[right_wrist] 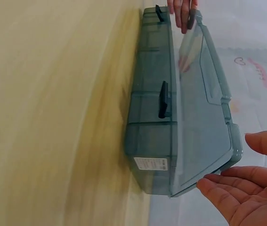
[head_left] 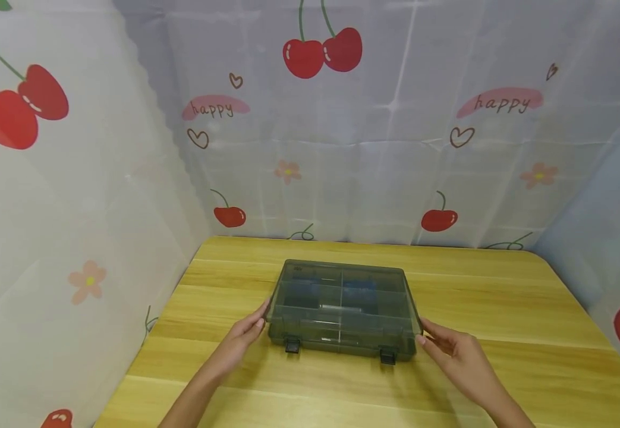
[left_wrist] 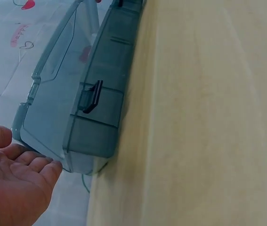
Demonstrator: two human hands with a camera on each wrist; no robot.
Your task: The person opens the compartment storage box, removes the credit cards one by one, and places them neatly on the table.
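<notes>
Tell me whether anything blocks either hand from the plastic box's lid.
Nothing visible does: the left hand and right hand are at opposite sides of the lid, with no object between.

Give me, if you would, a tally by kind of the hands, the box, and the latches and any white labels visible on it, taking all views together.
Left hand and right hand: 2
Box, counted together with its lid: 1
Black latches: 2
White label: 1
Total: 6
</notes>
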